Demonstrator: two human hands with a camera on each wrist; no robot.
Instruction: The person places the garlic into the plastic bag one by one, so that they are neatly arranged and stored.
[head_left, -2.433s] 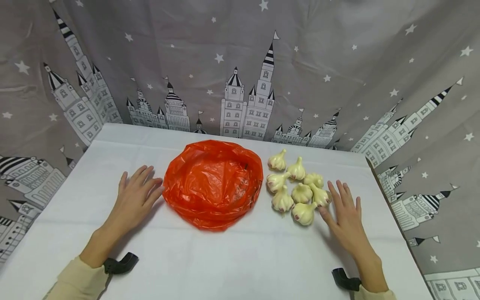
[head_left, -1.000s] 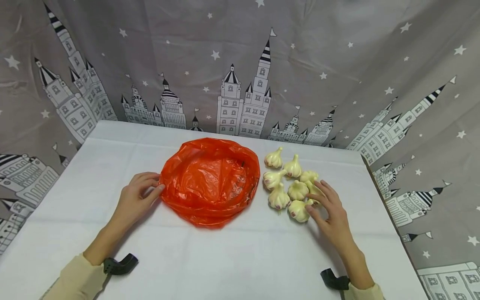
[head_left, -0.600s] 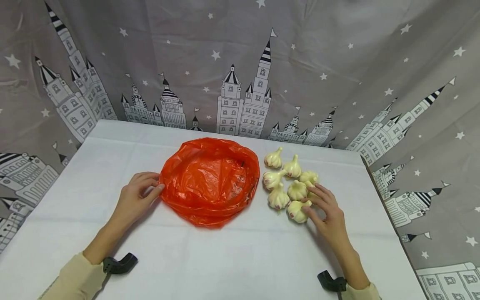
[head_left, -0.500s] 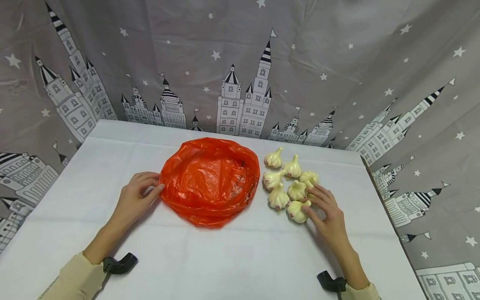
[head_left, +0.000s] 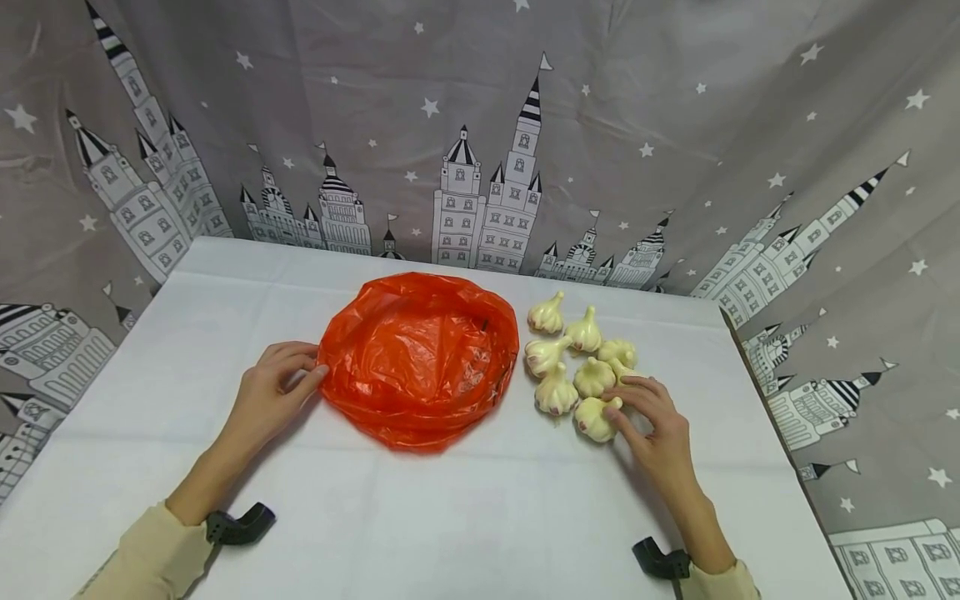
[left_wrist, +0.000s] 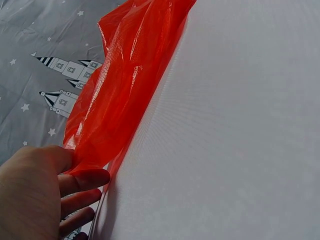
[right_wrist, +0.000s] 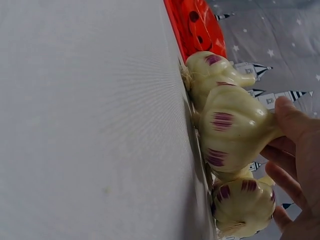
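An orange-red plastic bag [head_left: 416, 354] sits on the white table with its mouth spread upward. My left hand [head_left: 266, 396] pinches the bag's left edge; in the left wrist view, thumb and forefinger meet on the thin plastic [left_wrist: 120, 100]. To the bag's right lies a group of several garlic bulbs [head_left: 555, 392]. My right hand [head_left: 660, 433] holds the stem of the front garlic bulb [head_left: 594, 419] between thumb and fingers. Up close, the right wrist view shows this purple-streaked bulb [right_wrist: 230, 132] low at the tabletop. Another bulb behind it is partly hidden by my fingers.
A white cloth [head_left: 465, 517] covers the table. Behind it hangs a grey curtain [head_left: 360, 75] printed with castles and stars. The table's right edge [head_left: 780, 433] runs beyond my right hand. Black wrist straps [head_left: 242, 525] are on both wrists.
My left hand, spread beside the bag at first, now pinches its edge. My right hand has moved left from beside the garlic, and its fingers have closed on the front bulb's stem.
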